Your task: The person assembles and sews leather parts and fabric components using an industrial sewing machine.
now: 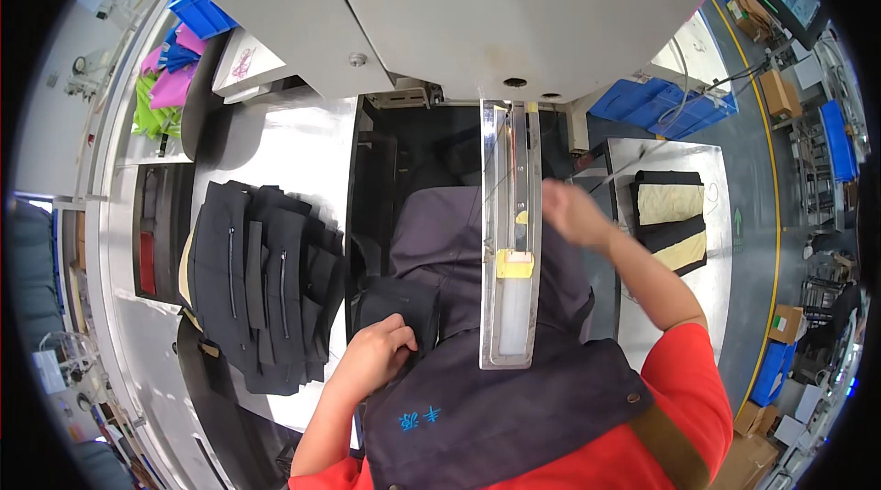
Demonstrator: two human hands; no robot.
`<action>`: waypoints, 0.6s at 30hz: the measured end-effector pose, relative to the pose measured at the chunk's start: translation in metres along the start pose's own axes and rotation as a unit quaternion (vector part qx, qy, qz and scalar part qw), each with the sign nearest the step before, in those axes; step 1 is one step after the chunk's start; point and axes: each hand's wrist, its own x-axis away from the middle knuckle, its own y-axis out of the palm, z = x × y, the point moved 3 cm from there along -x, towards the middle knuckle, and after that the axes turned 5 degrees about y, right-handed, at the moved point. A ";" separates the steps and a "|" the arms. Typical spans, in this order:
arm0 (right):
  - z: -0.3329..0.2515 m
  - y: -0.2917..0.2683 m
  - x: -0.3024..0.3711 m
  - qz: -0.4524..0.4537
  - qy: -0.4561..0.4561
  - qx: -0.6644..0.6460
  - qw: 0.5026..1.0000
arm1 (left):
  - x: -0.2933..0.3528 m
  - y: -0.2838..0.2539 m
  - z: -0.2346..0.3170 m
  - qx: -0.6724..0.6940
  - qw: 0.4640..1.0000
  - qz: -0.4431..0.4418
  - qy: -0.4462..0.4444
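My left hand (378, 354) has its fingers curled over the edge of a folded dark fabric piece (401, 300), low beside my lap. A long narrow machine arm (507, 350) with a metal frame and a yellow patch reaches toward me from the machine. To its right is my right hand (574, 213), raised and slightly blurred. Its fingertips are close to the arm's side, and I cannot make out whether they hold anything. A dark apron (496, 426) covers my front and lap.
At left, a stack of dark fabric pieces with zippers (266, 288) lies on a shiny metal table (275, 146). Cream-and-black fabric pieces (670, 215) rest on the right table (711, 261). The large machine body (541, 13) stands ahead. Blue crates (665, 106) are beyond it.
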 end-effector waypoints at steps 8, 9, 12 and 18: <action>-0.061 0.057 0.002 -0.155 -0.032 -0.463 0.872 | 0.005 0.004 -0.004 0.006 1.000 0.012 0.004; -0.060 0.060 0.001 -0.154 -0.032 -0.462 0.873 | 0.006 0.005 -0.004 0.008 1.000 0.012 0.006; -0.049 0.074 -0.001 -0.251 -0.029 -0.566 0.785 | 0.004 0.007 -0.006 0.012 1.000 0.002 0.018; 0.021 0.024 -0.021 0.058 0.160 -0.346 0.922 | 0.000 0.010 -0.008 -0.032 0.996 0.080 -0.018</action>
